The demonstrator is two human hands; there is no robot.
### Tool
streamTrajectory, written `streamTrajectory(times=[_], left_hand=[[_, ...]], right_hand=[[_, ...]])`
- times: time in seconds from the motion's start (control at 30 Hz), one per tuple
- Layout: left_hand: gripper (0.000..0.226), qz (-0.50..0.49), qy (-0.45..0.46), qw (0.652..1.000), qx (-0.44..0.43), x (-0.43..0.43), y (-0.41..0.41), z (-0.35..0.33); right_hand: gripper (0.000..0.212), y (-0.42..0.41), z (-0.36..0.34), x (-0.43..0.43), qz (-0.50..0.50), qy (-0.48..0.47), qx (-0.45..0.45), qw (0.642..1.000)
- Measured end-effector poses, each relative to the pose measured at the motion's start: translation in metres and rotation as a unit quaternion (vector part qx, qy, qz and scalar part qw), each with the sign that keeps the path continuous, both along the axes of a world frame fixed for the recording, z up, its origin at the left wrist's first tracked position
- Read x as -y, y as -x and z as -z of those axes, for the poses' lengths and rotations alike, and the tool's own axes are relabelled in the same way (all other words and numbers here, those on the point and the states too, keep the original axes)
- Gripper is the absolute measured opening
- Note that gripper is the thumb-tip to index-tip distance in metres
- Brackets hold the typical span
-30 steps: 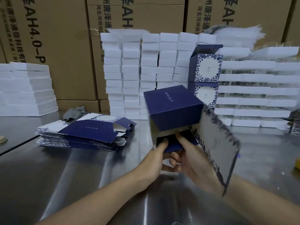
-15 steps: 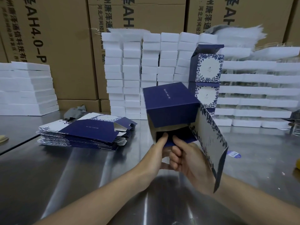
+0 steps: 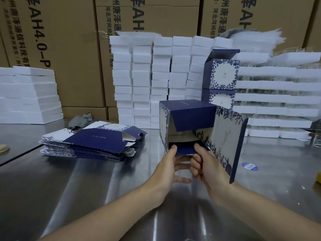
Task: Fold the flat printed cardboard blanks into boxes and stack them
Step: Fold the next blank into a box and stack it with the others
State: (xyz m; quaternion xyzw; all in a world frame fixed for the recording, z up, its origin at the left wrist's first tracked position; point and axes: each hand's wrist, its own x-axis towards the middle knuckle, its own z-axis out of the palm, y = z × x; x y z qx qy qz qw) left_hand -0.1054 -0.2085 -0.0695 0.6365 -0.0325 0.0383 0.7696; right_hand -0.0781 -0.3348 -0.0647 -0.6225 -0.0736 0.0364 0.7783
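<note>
both left hand (image 3: 171, 168) and right hand (image 3: 207, 169) fingers (image 3: 198, 150) pinch one navy flap (image 3: 185, 149) of a cardboard box (image 3: 191, 113).

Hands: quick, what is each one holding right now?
Left hand: pinches the navy bottom flap of the half-folded box.
Right hand: pinches the same flap.

Half-folded navy floral box (image 3: 189, 117), side flap open, pinched above left hand (image 3: 171, 164) and right hand (image 3: 206, 166); flat blanks (image 3: 90, 143) stacked leftward; folded boxes (image 3: 223, 79) stacked beyond.
</note>
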Motion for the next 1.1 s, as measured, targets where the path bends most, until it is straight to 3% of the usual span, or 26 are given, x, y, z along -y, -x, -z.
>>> streamTrajectory(times=[0.4,0.53,0.67,0.7,0.73,0.77,0.8,0.83,0.9,0.93,1.03,1.1], left_hand=[[0.055,-0.034,-0.022,0.999,0.016,-0.005,-0.009,0.006],[0.054,-0.078,-0.037,0.996,0.036,-0.018,-0.017,0.002],[0.052,-0.131,-0.101,0.986,0.021,-0.040,-0.028,-0.007],[0.050,-0.142,-0.117,0.983,0.019,-0.045,-0.030,-0.008],[0.050,-0.158,-0.136,0.978,0.022,-0.050,-0.032,-0.008],[0.051,-0.176,-0.160,0.971,0.028,-0.054,-0.033,-0.008],[0.056,-0.196,-0.189,0.962,0.038,-0.057,-0.032,-0.007],[0.065,-0.215,-0.221,0.950,0.054,-0.060,-0.031,-0.007],[0.087,-0.233,-0.271,0.928,0.102,-0.062,-0.027,-0.005],[0.090,-0.230,-0.272,0.925,0.130,-0.061,-0.025,-0.005],[0.062,-0.178,-0.183,0.951,0.173,-0.056,-0.022,-0.010],[0.050,-0.166,-0.153,0.954,0.197,-0.056,-0.021,-0.015]], right_hand=[[0.057,-0.010,0.006,0.006,0.038,0.013,0.078,0.996],[0.053,-0.021,0.000,0.016,-0.052,0.129,0.140,0.980],[0.015,-0.041,0.000,0.028,-0.036,0.314,0.219,0.923],[0.010,-0.045,0.002,0.030,-0.035,0.293,0.208,0.932],[0.007,-0.047,-0.001,0.029,-0.044,0.206,0.173,0.962],[0.015,-0.048,-0.007,0.026,-0.046,0.103,0.140,0.984],[0.022,-0.052,-0.015,0.025,-0.026,0.059,0.128,0.990],[0.025,-0.058,-0.021,0.028,0.007,0.103,0.162,0.981],[0.043,-0.065,-0.027,0.035,0.052,0.233,0.268,0.933],[0.048,-0.063,-0.021,0.040,0.047,0.248,0.337,0.907],[0.076,-0.056,0.001,0.047,0.104,0.304,0.482,0.815],[0.061,-0.053,-0.002,0.043,0.128,0.287,0.483,0.818]])
